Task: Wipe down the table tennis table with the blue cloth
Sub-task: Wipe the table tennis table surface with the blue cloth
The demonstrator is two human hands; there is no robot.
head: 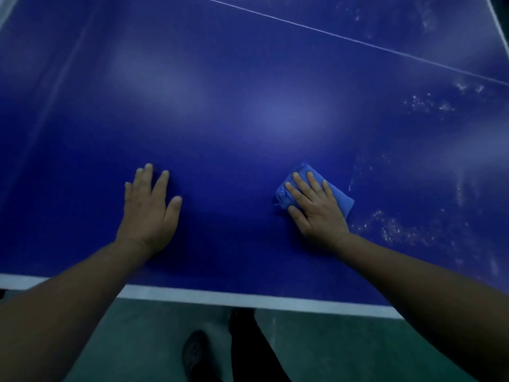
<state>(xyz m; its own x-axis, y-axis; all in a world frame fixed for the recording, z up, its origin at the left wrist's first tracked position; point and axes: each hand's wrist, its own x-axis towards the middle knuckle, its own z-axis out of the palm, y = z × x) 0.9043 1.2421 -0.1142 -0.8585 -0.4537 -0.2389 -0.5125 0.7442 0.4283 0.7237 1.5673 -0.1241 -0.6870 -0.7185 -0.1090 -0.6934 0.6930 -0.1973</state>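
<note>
- The right hand (316, 208) lay flat on the folded blue cloth (340, 198), fingers straight and spread, pressing it onto the table (220, 119) near the front edge.
- The left hand (148, 208) rested palm-down on the bare surface, fingers straight and apart, holding nothing.
- Pale smudges (394, 230) marked the tabletop just right of the cloth.
- A white line (344, 37) crossed the far side.

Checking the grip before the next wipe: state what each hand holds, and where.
Right hand presses flat on the middle of the folded blue cloth; left hand rests open on the blue table, holding nothing.
</note>
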